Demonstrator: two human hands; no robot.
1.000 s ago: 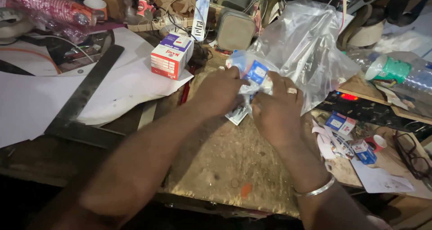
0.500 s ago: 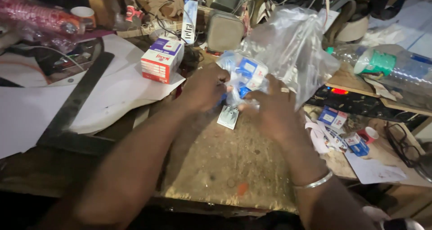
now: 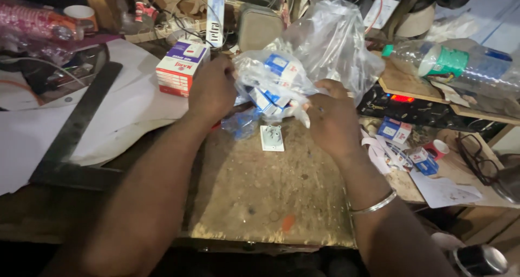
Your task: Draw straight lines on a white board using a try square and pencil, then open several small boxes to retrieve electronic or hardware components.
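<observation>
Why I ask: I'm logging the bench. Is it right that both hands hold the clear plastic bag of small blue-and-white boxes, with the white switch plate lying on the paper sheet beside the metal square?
Not quite. The head view shows the white switch plate on the bare wooden board, below the clear plastic bag held by the left hand and right hand.

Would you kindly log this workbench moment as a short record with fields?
Setting: cluttered wooden workbench
Left hand: grip on the clear plastic bag
Right hand: grip on the same bag, bangle on its wrist
Bag contents: small blue and white boxes
Below the bag: white switch plate, flat on the bench
Left of hands: red and white carton, metal square on white paper
Right side: plastic bottle lying down, spectacles
</observation>
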